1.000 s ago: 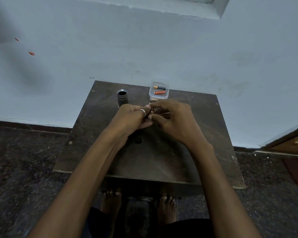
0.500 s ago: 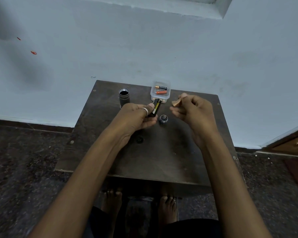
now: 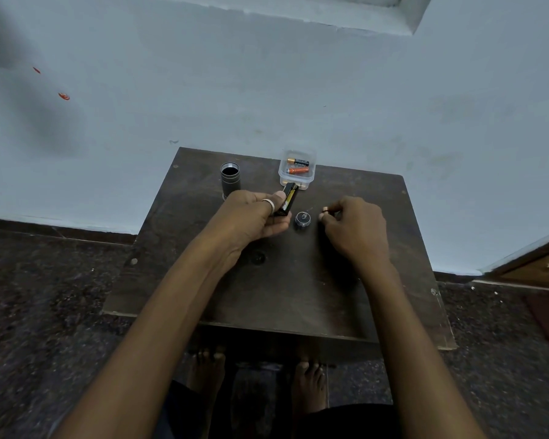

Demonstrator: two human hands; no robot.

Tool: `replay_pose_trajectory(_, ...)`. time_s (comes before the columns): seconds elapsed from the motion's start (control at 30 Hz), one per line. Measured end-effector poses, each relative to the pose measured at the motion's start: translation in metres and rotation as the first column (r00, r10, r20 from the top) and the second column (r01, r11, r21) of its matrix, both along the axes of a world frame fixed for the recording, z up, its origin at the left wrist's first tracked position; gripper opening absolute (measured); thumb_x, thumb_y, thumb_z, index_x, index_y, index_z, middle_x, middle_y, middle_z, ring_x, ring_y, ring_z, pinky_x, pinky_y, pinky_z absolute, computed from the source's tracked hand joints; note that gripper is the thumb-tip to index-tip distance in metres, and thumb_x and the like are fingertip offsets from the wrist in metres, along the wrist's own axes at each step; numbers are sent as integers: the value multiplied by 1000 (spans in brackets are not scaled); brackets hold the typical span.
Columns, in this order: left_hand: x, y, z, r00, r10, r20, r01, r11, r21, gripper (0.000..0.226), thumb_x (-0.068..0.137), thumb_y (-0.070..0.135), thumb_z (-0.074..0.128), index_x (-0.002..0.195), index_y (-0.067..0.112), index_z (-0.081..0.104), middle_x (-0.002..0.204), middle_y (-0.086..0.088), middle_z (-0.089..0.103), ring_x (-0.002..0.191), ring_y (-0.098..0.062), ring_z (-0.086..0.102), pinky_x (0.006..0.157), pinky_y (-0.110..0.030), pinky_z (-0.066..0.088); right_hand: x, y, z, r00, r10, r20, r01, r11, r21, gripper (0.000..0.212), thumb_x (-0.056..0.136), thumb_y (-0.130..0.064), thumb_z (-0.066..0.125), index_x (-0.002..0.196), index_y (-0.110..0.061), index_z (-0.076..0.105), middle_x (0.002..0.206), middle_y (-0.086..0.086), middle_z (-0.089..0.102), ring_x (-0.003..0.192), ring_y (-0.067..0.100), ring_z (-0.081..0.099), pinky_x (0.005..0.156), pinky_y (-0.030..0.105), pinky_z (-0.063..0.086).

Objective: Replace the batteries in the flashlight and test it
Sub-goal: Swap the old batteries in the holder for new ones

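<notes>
Right hand [image 3: 355, 229] dropped, battery [image 3: 325, 210] pinched endwise (left hand [image 3: 251, 217] grips holder [image 3: 288, 198]).

One head-worn view only, looking forward and down along both forearms. Left hand [image 3: 251, 217] and right hand [image 3: 355, 229] are sitting mid-frame, fairly near; table [image 3: 298, 296] is lying under them, wall [image 3: 267, 90] rising beyond.

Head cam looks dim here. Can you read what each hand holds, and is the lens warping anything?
Head view: dim light, no glare; the black battery holder in the left hand reads clearly; the small coppery piece pinched by the right hand is too tiny to identify; the dark tail cap nearly blends into the table; the wide angle bends the floor line.
</notes>
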State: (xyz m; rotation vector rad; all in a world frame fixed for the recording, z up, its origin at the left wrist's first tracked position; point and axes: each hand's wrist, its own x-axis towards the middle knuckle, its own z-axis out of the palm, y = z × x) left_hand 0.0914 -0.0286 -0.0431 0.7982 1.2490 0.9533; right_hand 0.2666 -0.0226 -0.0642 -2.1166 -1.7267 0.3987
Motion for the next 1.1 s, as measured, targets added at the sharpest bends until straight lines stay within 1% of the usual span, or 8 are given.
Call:
replay_pose_trajectory(0.3,0,-2,2,999,-37,-9,37,999,-4,24,101,23,55,96,4,68,79,-9,73,61,-6,68,66,-23,61,-1,0,8,983,3,-181,40,972,232,31,98,-39,57,85,-18,75,69,-11,62,71,10,62,63,22,38)
replay_pose_trajectory(0.37,0,-3,3,999,-43,5,43,999,-4,24,102,24,53,98,5,69,78,-6,74,63,-6,69,65,-23,61,-6,-1,14,936,104,-337,-6,960,279,26,97,-42,61,92,-21,76,74,-14,68,71,-3,63,64,8,40)
replay_pose_trajectory(0.47,-1,-3,5,998,-64,28,64,998,9,25,102,23,51,102,6,70,79,-3,74,65,-6,68,64,-22,59,-13,-4,20,752,274,-600,-170,959,224,38,86,-46,73,116,-22,72,106,-8,76,97,0,70,89,25,56)
replay_pose_trajectory(0.57,-2,-3,5,995,-83,57,83,996,15,24,102,18,49,92,13,71,73,2,71,63,-5,68,63,-22,58,-17,-5,21,723,371,-582,-302,928,217,59,77,-35,86,130,-19,64,124,-5,71,114,6,67,102,37,55)
replay_pose_trajectory(0.67,-1,-3,4,994,-91,52,90,996,23,27,103,29,50,94,13,71,64,5,69,63,-5,69,64,-22,59,-18,-5,19,740,383,-553,-292,924,249,65,73,-23,90,131,-16,62,123,-4,71,113,6,67,100,37,56)
replay_pose_trajectory(0.77,0,-2,2,993,-113,-42,115,992,53,32,97,39,58,102,12,74,82,-1,76,78,-9,72,70,-23,58,-21,-5,17,769,384,-511,-268,920,286,66,72,-17,90,130,-13,61,118,-2,72,107,4,68,88,27,61)
replay_pose_trajectory(0.93,3,-1,0,998,-61,-20,63,996,60,26,99,24,58,105,3,73,95,-12,76,86,-14,69,73,-25,60,-24,-5,13,786,381,-486,-256,918,304,59,70,-15,91,120,-13,58,104,-8,68,89,-16,63,77,5,52)
replay_pose_trajectory(1.1,2,-3,4,997,-68,30,66,996,51,33,103,24,49,107,-1,70,95,-13,75,85,-15,69,80,-30,61,-23,-5,13,766,379,-519,-245,919,310,59,68,-14,93,115,-17,58,102,-8,70,89,-11,68,77,5,52)
